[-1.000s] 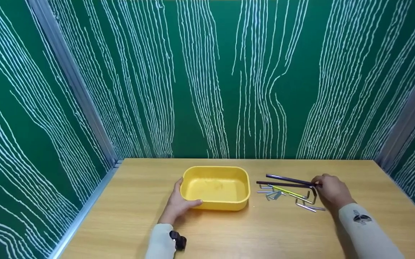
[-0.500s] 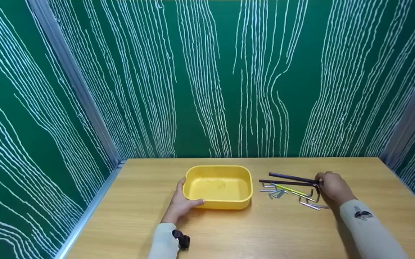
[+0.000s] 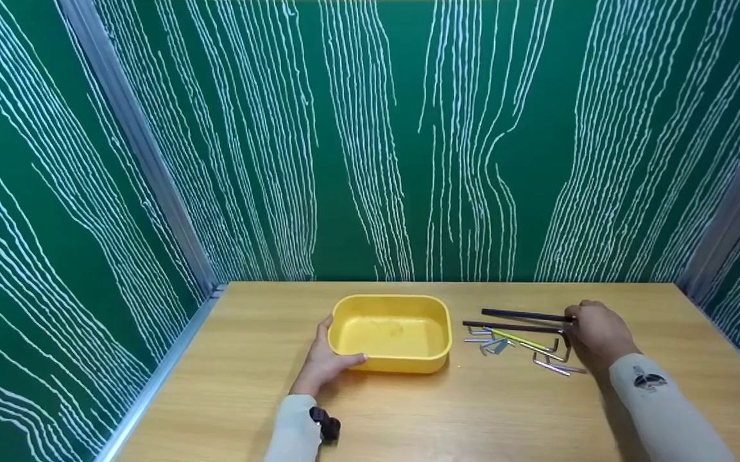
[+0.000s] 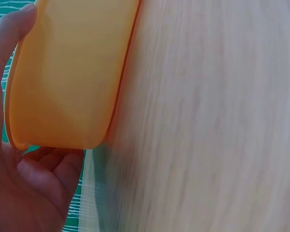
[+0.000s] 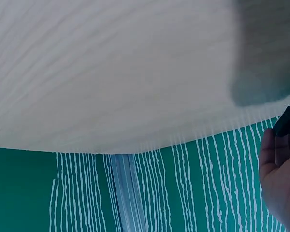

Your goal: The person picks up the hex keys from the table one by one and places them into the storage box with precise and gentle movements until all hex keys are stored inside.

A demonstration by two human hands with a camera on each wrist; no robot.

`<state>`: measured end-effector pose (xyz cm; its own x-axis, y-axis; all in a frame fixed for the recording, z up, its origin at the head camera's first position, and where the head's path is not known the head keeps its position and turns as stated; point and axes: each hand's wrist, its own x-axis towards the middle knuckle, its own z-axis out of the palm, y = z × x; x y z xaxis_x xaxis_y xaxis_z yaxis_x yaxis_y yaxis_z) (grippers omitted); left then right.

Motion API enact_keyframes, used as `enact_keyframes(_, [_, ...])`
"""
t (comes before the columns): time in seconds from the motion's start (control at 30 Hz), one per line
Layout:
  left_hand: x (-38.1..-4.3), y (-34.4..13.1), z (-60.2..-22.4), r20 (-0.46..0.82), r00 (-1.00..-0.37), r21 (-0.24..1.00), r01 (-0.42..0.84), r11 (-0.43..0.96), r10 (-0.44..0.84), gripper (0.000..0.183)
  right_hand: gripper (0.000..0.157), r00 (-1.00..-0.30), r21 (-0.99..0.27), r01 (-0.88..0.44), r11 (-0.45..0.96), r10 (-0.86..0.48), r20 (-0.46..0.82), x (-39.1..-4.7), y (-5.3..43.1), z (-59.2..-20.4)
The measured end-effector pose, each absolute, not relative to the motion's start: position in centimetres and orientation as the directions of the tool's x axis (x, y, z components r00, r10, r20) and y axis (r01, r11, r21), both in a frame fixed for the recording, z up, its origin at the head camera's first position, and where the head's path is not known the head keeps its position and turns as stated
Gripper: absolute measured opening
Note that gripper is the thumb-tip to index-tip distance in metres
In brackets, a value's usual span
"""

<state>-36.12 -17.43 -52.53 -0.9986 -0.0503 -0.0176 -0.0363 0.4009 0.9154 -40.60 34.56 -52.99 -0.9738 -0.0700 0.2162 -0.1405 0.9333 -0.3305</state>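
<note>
Head view shows 2 hands [image 3: 328,360] [image 3: 601,330], 1 bin [image 3: 389,365], 2 dark hex keys [image 3: 524,315] [image 3: 511,326].

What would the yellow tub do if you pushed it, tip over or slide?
The yellow tub would probably slide, since it looks wider than it is tall. It's likely light, because its sides look thin. It seems fairly stiff too: its side looks unbent where the left hand grips it.

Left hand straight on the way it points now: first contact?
The yellow box: the left hand grips its left end. Pushing on would probably slide it across the table toward the green wall; that gap is hard to judge.
</note>
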Motion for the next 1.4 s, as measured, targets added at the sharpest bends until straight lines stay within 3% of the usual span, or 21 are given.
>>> enact_keyframes(0.73, [-36.0,-17.1,-52.3,-0.011,-0.999,0.908,-0.033,0.418,-0.053,0.12,0.021,-0.95,-0.169,-0.142,0.975,-0.086,0.301,-39.5,33.8,-51.5])
enact_keyframes(0.93, [-36.0,-17.3,-52.3,-0.012,-0.998,0.907,-0.034,0.42,-0.054,0.12,0.025,-0.95,-0.182,-0.145,0.973,-0.085,0.299,-39.3,33.4,-51.2])
enact_keyframes(1.17, [-36.1,-17.6,-52.4,-0.002,-0.999,0.9,-0.024,0.436,-0.051,0.121,0.023,-0.957,-0.216,-0.156,0.964,-0.093,0.276,-39.6,32.6,-50.3])
enact_keyframes(1.4, [-36.1,-17.5,-52.4,0.017,-1.0,0.913,0.01,0.407,-0.014,0.119,0.018,-0.941,-0.17,-0.21,0.963,-0.152,0.302,-40.2,31.9,-49.5])
